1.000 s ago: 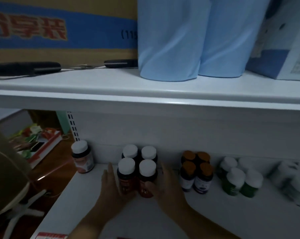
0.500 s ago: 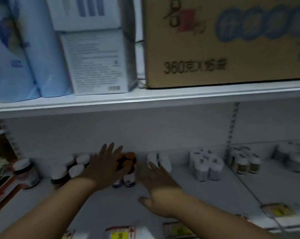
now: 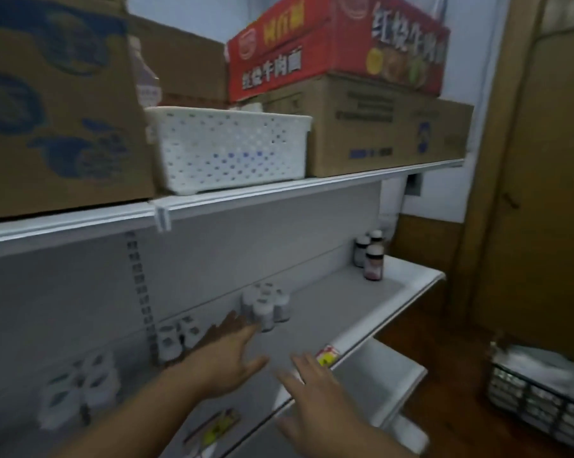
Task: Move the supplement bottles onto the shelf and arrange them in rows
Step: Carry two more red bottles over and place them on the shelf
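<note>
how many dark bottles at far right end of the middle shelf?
3 dark bottles, clustered at the shelf's far right end: one in front, two behind against the back panel. More may be hidden behind them.

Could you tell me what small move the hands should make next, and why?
Probably reach right toward the three dark brown bottles at the white shelf's far end: both the left hand and right hand are open and empty.

We now look farther right along the shelf (image 3: 371, 312); our left hand (image 3: 226, 355) and right hand (image 3: 315, 391) are off the bottles, fingers spread, holding nothing.
</note>
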Action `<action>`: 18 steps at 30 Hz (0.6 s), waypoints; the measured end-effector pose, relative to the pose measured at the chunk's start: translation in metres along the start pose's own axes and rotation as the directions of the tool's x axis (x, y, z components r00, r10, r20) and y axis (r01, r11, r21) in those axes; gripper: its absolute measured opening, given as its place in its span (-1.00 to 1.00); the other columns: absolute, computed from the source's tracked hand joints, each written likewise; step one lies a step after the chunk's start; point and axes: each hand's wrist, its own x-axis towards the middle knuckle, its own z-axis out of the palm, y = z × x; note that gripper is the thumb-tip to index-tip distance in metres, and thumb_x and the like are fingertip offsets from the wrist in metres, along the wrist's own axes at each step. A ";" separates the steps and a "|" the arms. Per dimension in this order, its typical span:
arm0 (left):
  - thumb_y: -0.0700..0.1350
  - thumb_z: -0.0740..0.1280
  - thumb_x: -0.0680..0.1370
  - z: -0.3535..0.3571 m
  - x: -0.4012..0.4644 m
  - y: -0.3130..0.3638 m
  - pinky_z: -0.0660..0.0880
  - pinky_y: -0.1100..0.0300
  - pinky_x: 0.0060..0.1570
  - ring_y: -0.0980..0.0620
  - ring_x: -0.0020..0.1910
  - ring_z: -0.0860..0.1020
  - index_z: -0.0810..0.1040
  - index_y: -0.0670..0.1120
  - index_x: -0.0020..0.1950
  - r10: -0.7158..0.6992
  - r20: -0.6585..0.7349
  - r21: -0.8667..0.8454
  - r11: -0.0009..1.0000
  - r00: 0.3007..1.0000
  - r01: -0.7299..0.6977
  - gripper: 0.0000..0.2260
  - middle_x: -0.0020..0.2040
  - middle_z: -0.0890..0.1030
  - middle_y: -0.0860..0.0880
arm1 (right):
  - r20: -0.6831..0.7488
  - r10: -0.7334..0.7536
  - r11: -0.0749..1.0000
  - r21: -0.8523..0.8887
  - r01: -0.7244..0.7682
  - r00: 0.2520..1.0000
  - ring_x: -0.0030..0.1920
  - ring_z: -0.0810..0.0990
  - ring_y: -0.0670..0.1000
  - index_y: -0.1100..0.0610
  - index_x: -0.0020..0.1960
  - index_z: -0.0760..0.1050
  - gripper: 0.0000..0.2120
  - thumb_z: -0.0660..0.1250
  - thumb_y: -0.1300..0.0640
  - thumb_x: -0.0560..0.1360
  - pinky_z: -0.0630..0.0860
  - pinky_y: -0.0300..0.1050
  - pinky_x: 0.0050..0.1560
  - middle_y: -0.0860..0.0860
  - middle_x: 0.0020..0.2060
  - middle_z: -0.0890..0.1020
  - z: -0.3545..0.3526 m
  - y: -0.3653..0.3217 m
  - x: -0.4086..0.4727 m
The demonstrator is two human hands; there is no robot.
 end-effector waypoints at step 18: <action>0.12 0.16 0.57 0.087 0.372 0.134 0.03 0.11 0.51 0.03 0.54 -0.03 -0.12 0.01 0.53 0.220 0.156 -0.300 0.939 0.963 -0.166 -0.35 0.57 -0.07 0.00 | 0.022 0.330 0.934 0.139 -0.330 0.944 0.54 -0.12 0.02 -0.15 0.51 -0.11 -0.33 0.19 -0.09 0.54 0.09 0.02 0.51 -0.07 0.55 -0.11 -0.063 0.301 0.140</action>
